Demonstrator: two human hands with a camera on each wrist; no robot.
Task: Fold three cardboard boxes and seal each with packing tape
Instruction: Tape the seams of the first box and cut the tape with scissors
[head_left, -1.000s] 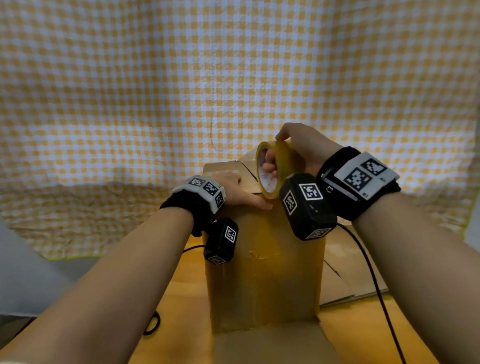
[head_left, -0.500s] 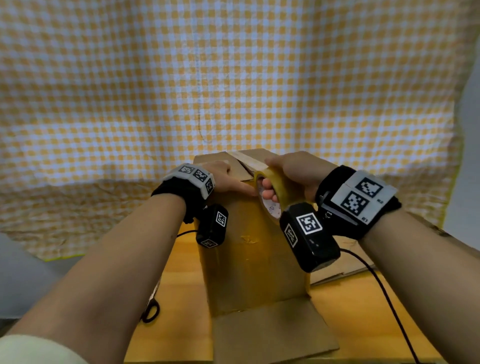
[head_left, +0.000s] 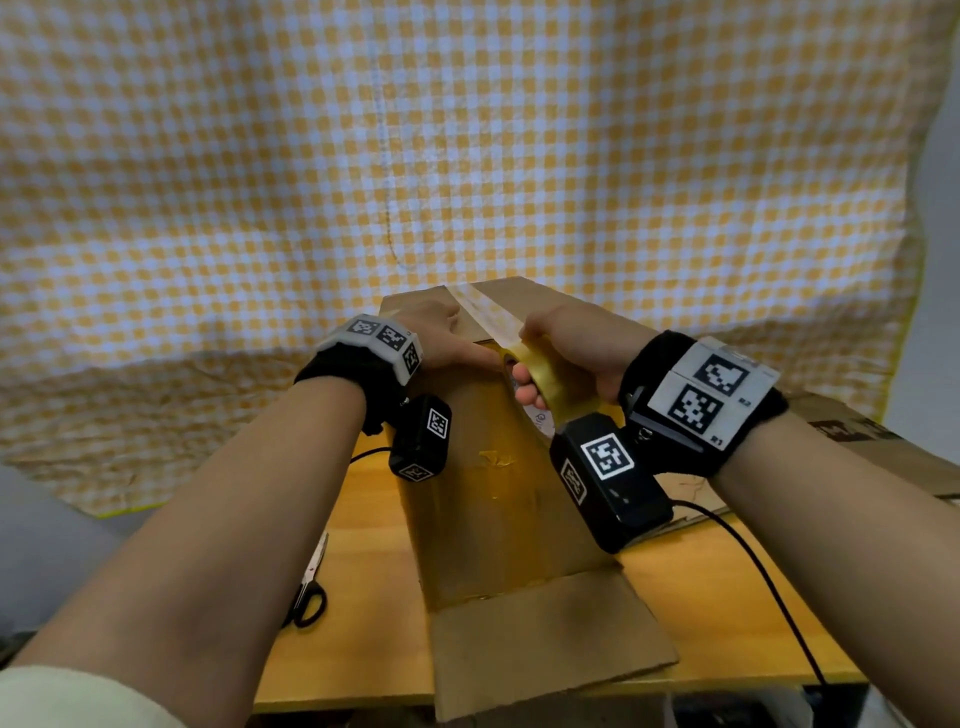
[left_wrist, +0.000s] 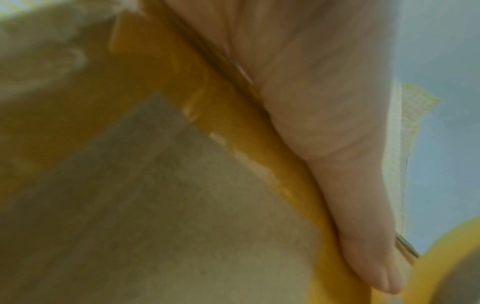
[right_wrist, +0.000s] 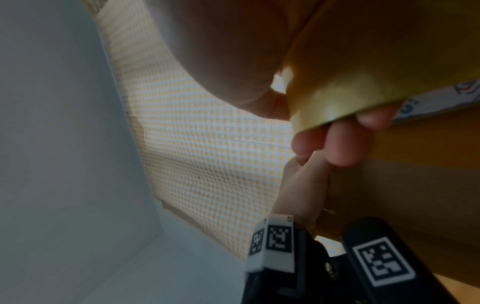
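Note:
A tall cardboard box (head_left: 488, 499) stands upright on the wooden table (head_left: 363, 571), one bottom flap (head_left: 545, 639) lying flat toward me. A strip of clear tape (head_left: 483, 312) runs across its top. My right hand (head_left: 566, 353) grips the yellow tape roll (head_left: 545, 379) at the box's near top edge, fingers through the core; the right wrist view shows the roll (right_wrist: 363, 67) up close. My left hand (head_left: 447, 343) lies flat on the box top, thumb stretched along the near edge (left_wrist: 345, 205) toward the roll (left_wrist: 454, 257).
Scissors (head_left: 309, 592) lie on the table left of the box. Flattened cardboard (head_left: 883, 452) rests at the right. A black cable (head_left: 769, 582) trails over the table's right side. A yellow checked cloth (head_left: 467, 156) hangs behind.
My right hand has drawn the roll down from above the box top to its near edge, laying tape across the top. The left hand stays pressed on the box.

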